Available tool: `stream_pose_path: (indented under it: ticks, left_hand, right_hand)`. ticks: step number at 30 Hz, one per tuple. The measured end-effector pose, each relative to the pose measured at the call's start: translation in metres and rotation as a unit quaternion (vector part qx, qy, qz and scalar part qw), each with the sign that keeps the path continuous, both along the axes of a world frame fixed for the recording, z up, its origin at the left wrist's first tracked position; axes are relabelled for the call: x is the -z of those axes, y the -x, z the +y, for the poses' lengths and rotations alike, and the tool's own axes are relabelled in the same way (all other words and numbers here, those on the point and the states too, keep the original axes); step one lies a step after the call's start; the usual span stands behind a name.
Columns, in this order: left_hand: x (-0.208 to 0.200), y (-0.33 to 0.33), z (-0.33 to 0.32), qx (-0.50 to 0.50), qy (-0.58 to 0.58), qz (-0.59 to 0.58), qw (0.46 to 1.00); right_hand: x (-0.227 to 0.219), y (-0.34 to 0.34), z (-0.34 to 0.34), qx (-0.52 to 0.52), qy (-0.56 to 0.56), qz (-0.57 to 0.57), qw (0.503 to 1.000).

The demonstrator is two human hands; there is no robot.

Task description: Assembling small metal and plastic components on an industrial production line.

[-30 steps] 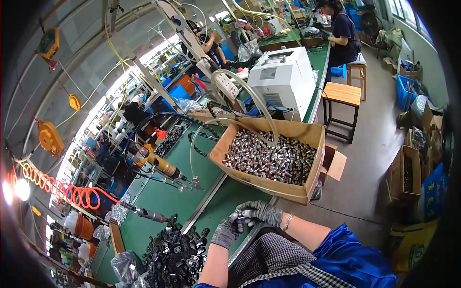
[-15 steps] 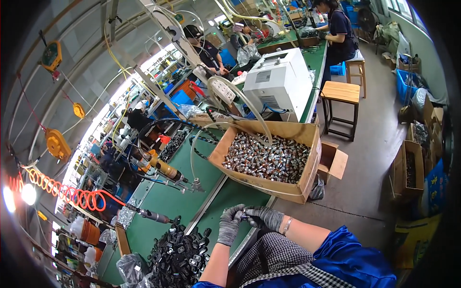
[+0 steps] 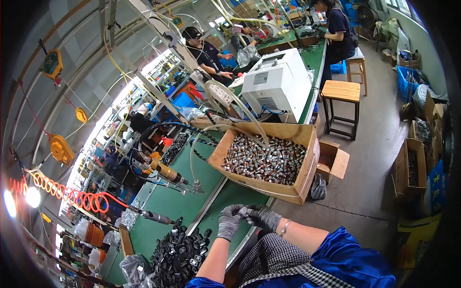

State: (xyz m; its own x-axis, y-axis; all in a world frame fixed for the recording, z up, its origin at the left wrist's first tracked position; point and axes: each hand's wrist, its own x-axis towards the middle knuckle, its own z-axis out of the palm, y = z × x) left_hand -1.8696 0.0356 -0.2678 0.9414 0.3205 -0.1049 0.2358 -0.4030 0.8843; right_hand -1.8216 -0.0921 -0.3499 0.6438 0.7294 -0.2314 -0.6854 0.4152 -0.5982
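My left hand (image 3: 230, 221) and my right hand (image 3: 265, 218), both in grey knitted gloves, meet above the near edge of the green workbench (image 3: 180, 209). Their fingers are closed together around a small shiny metal part (image 3: 244, 211), mostly hidden by the gloves. Beyond them stands an open cardboard box (image 3: 261, 185) filled with small silver and copper-coloured metal parts (image 3: 264, 158). To the left of my left hand, a heap of black plastic pieces (image 3: 180, 254) lies on the bench.
An inline power screwdriver (image 3: 156, 217) hangs on an orange coiled hose above the heap. Behind it is a yellow-bodied tool (image 3: 168, 172). A white machine (image 3: 278, 84) stands beyond the box, a wooden stool (image 3: 341, 91) to its right. Other people work farther back.
My hands stay together in almost the same place, the fingers shifting slightly around the small part. A person in the back has raised their head and spread their hands.
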Motion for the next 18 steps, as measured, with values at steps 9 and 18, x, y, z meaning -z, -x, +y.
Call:
stream_pose_path:
  ticks: [9, 18]
  left_hand:
    - [0.016, -0.010, -0.009, -0.010, -0.245, -0.107, 0.964]
    - [0.002, 0.000, -0.035, -0.052, -0.254, -0.166, 0.951]
  right_hand:
    - [-0.020, 0.009, 0.000, 0.096, -0.032, 0.077, 0.992]
    - [-0.010, 0.007, 0.000, 0.089, -0.046, 0.111, 0.989]
